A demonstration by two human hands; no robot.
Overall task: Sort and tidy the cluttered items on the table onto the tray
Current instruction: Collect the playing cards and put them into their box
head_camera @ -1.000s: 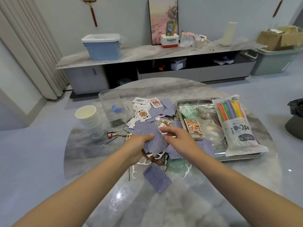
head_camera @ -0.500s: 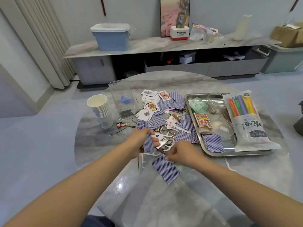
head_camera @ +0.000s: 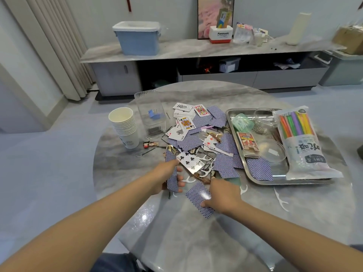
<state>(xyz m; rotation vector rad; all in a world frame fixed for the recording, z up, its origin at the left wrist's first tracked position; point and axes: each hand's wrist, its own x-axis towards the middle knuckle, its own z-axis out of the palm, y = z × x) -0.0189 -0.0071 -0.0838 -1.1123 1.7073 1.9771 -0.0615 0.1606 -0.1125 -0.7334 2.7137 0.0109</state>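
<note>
Cups: a stack of paper cups (head_camera: 124,126) stands at the far left of the table (head_camera: 196,242), well apart from both hands.
Clear box: a clear box (head_camera: 151,112) just right of the cups, a blue clip and hairpins inside.
Left hand: the left hand (head_camera: 166,176) is clamped on a small stack of cards (head_camera: 172,178) held on edge, blue backs facing right, thumb on the near side.
Card pile: the loose pile (head_camera: 198,138) spreads from beyond the left hand rightward to the tray, mixed with floss picks and clips; a six of clubs (head_camera: 189,160) lies face up just past the left fingers.
Loose card: one face-down card (head_camera: 198,198) lies on the near side of the pile, between the two hands, its long axis running from far-left to near-right.
Right hand: the right hand (head_camera: 224,195) lies flat over that card's right edge, fingers together and pressing down, not yet closed on it; it is the nearer hand, so the pick-up looks to be its job.
Tray: the tray (head_camera: 261,181) sits right of the pile, holding a card box, lids, a straw pack and one or two face-down cards.
Change: half a second ago the right hand was at the card's far end; it now covers the card's right side. The left hand's stack stands more upright.
</note>
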